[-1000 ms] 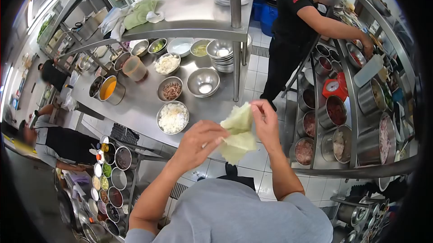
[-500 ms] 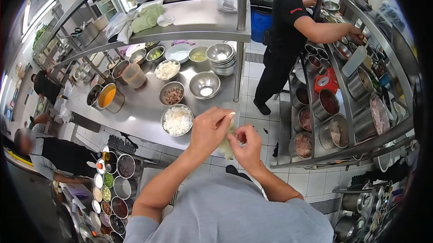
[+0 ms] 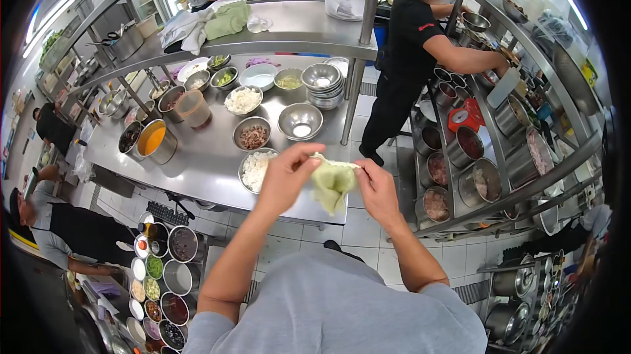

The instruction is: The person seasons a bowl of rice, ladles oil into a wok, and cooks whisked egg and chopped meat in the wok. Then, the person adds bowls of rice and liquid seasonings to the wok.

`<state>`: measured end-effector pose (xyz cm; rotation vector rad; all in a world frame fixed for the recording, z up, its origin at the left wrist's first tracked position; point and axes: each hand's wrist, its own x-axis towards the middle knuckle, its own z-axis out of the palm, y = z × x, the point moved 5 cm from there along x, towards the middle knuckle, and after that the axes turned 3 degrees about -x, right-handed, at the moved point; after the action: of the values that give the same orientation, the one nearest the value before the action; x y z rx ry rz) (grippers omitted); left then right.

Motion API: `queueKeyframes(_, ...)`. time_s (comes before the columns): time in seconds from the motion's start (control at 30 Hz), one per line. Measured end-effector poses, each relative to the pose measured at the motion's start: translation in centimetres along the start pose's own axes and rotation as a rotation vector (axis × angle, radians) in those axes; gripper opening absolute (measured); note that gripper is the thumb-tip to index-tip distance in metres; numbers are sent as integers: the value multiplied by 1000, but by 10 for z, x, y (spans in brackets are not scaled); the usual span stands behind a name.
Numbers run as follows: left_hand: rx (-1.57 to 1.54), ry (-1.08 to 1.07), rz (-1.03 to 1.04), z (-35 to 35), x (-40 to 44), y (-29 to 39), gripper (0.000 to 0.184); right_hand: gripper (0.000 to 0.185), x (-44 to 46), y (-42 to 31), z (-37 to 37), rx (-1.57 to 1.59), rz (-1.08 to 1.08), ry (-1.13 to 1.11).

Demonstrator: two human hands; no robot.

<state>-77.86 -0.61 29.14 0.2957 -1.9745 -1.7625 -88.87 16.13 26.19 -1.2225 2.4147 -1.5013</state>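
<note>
A pale green cloth hangs stretched between my two hands, above the front edge of the steel counter. Its left upper corner is pinched by my left hand, fingers closed. My right hand pinches the opposite upper corner between thumb and fingers. Behind my left hand, and partly hidden by it, stands a bowl of white rice. Just beyond is a bowl of chopped brown meat, with an empty steel bowl to its right.
On the steel counter are stacked bowls, a pot of orange liquid and a plastic jug. A shelf overhead carries folded towels. A co-worker in black reaches over the right-hand rack; another person stands left.
My hands have moved apart, spreading the bunched green cloth between them. My right hand has shifted right and up. The co-worker's arm on the right has shifted slightly left.
</note>
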Motion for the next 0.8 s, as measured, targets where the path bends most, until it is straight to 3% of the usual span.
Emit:
queueKeyframes(0.07,-287,-166,-100,-14,1,10,29,19,7,-20,-9,134,84,-158)
queueKeyframes(0.17,-982,-203,-170,-19,22,-5,35,20,25,-60,-15,462,-26,-354)
queueKeyframes(0.2,-1012,-318,-383,3,21,-31,40,20,30,-64,-18,549,40,-413)
queueKeyframes(0.3,-453,-307,99,67,-1,-51,38,19,47,-68,-32,705,174,-496)
queueKeyframes(0.4,-91,-563,242,89,-27,-43,38,18,38,-49,-44,694,257,-327)
queueKeyframes(0.6,-17,-832,329,49,-54,33,37,20,-38,34,-33,941,466,-194)
queueKeyframes(0.8,-74,-932,443,24,-72,93,37,18,-92,73,8,1039,638,-201)
